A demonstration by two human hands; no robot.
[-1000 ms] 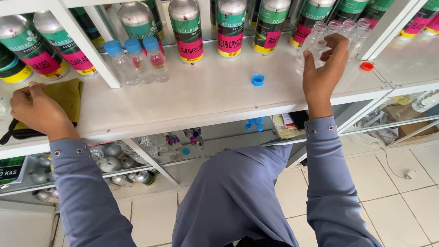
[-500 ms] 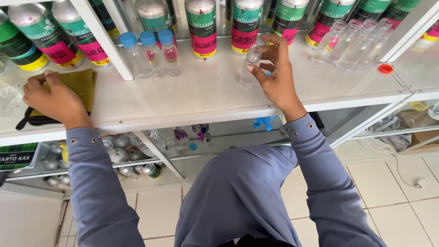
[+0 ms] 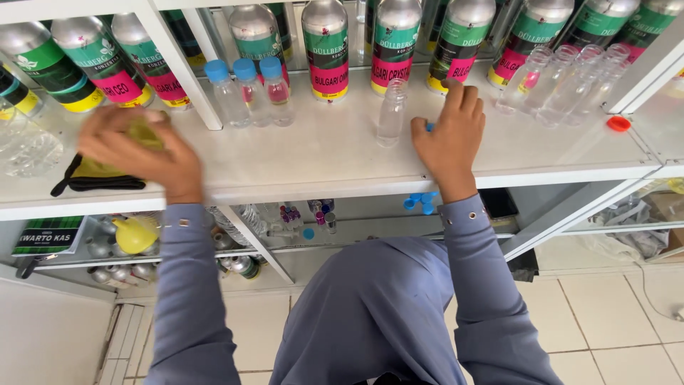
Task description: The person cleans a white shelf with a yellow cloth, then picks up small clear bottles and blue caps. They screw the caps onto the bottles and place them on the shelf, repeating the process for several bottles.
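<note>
Clear thin plastic is what my right hand point(image 3: 450, 139) is dealing with: a small empty bottle point(image 3: 391, 113) with no cap, standing upright on the white shelf point(image 3: 299, 160), about midway along it and back from the front edge. I judge it very light and easy to tip, with walls soft enough to dent under a hard squeeze. The body just under the shoulder looks like the best place to take it, thumb on one side and fingers on the other, and gently.

My right grip is loosely spread and flat, palm down on the shelf just right of the bottle, not touching it as far as I can see. A small blue cap point(image 3: 429, 127) peeks out at my thumb; I cannot tell whether I am pinching it or only covering it.

My left hand point(image 3: 139, 151) is blurred, near the left end of the shelf by the front edge, lying over a yellow cloth point(image 3: 100, 170) with a dark border. I cannot tell how firmly it is closed.

Farther back stand three small blue-capped bottles point(image 3: 251, 93), and behind them a row of large metal bottles point(image 3: 325, 50) with green and pink labels. Toward the back right corner is a cluster of empty clear bottles point(image 3: 563, 82), with a red cap point(image 3: 618, 123) beside them.
</note>
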